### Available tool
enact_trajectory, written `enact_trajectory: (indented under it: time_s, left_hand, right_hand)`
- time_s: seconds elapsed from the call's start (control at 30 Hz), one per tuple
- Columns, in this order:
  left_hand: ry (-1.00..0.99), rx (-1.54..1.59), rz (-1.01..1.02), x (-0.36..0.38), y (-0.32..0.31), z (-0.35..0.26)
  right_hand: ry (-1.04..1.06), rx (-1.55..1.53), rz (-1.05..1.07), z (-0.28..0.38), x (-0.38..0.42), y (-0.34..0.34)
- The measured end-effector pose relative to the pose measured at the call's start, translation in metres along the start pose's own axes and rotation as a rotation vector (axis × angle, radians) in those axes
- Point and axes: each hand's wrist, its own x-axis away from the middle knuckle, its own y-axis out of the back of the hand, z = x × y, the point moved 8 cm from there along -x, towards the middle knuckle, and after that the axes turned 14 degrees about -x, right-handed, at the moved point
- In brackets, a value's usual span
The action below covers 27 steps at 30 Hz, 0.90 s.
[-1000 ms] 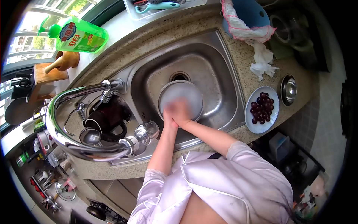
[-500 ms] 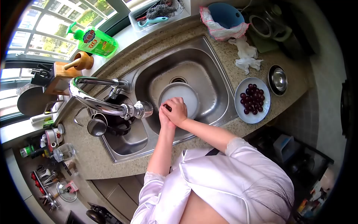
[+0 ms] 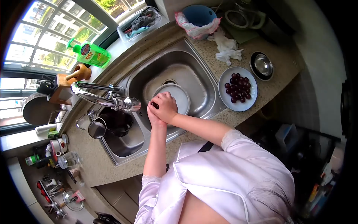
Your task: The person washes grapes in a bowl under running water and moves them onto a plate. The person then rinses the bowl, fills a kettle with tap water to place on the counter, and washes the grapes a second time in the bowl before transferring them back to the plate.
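Over the large sink basin [image 3: 149, 71], my two hands are closed together. My left hand [image 3: 153, 118] is cupped underneath, and my right hand [image 3: 166, 107] lies over it with its fingers curled. A little of some dark red grapes [image 3: 154, 105] shows in the gap between them; how many is hidden. Just beyond my hands, a round white bowl [image 3: 179, 96] rests in the basin near the drain, partly covered by my right hand. The chrome faucet [image 3: 131, 105] reaches over from the left, its head close to my fingers. No water stream is visible.
A white plate of dark grapes [image 3: 250, 101] stands on the right counter, beside stacked metal bowls [image 3: 263, 65] and crumpled white tissue [image 3: 228, 52]. A blue bin [image 3: 200, 15] sits behind. Dark pots [image 3: 117, 123] fill the small basin. Green soap bottle [image 3: 93, 55] stands by the window.
The whole view has shifted and turned slightly, so the sink and plate appear farther left. My hands stay clasped around the grapes, with only a slight change in their position over the bowl's edge.
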Motion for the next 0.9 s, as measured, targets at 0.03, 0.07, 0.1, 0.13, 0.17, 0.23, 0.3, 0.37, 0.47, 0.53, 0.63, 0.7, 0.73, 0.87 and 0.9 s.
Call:
enact_trajectory:
  time_s: [0.03, 0.07, 0.1, 0.13, 0.17, 0.23, 0.3, 0.37, 0.47, 0.53, 0.63, 0.7, 0.73, 0.87, 0.9]
  left_hand:
    - [0.005, 0.009, 0.037, 0.005, -0.020, 0.002]
    - [0.012, 0.020, 0.072, 0.011, -0.040, 0.006]
    - [0.029, 0.032, 0.104, 0.015, -0.062, 0.012]
    - [0.052, 0.045, 0.136, 0.020, -0.082, 0.022]
    - [0.080, 0.059, 0.159, 0.025, -0.103, 0.033]
    - [0.140, 0.082, 0.222, 0.030, -0.142, 0.072]
    - [0.149, 0.031, 0.363, 0.017, -0.156, 0.109]
    - [0.207, -0.063, 0.320, 0.020, -0.181, 0.141]
    - [0.238, -0.130, 0.289, 0.015, -0.198, 0.189]
    - [0.248, -0.243, 0.286, 0.015, -0.206, 0.210]
    - [0.149, -0.390, 0.276, 0.017, -0.216, 0.222]
    - [0.067, -0.585, 0.328, 0.021, -0.226, 0.220]
    - [0.070, -0.594, 0.325, 0.019, -0.223, 0.222]
    - [-0.086, -0.944, 0.386, 0.022, -0.234, 0.222]
    - [-0.409, -1.203, 0.442, 0.029, -0.249, 0.208]
  right_hand:
    - [0.014, 0.012, -0.026, 0.004, -0.001, 0.012]
    - [0.011, 0.021, -0.043, 0.005, -0.002, 0.026]
    - [0.039, 0.031, -0.068, 0.007, -0.003, 0.041]
    - [0.069, 0.042, -0.095, 0.011, -0.004, 0.059]
    - [0.099, 0.046, -0.117, 0.014, -0.004, 0.079]
    - [0.152, 0.093, -0.254, 0.013, 0.002, 0.141]
    - [0.174, 0.123, -0.353, 0.005, 0.011, 0.188]
    - [0.165, 0.101, -0.413, 0.001, 0.022, 0.228]
    - [0.185, 0.070, -0.487, -0.024, 0.037, 0.269]
    - [0.196, 0.036, -0.522, -0.052, 0.048, 0.285]
    - [0.234, -0.027, -0.588, -0.093, 0.061, 0.309]
    - [0.234, 0.028, -0.600, -0.107, 0.069, 0.321]
    - [0.228, 0.022, -0.605, -0.113, 0.074, 0.323]
    - [0.192, 0.168, -0.560, -0.122, 0.078, 0.332]
    - [0.186, 0.139, -0.559, -0.122, 0.077, 0.335]
